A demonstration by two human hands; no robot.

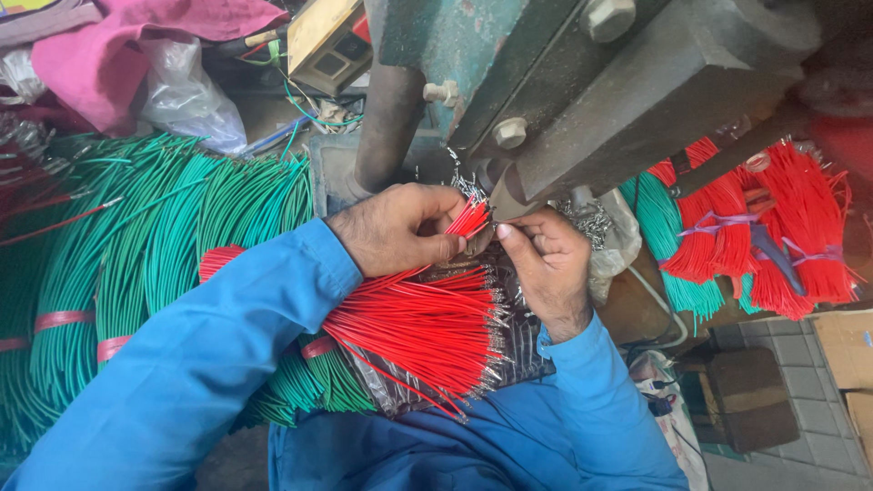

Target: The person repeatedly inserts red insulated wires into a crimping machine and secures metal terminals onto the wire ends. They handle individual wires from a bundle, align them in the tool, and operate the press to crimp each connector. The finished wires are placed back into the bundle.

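Grip of the left hand (400, 229) pinches a few red wires (469, 218) under the green press (509, 73), right hand (546, 259) closed beside them; fingers so near the die risk crushing.

Even daylight, soft shadows — sharp centre, slightly blurred edges
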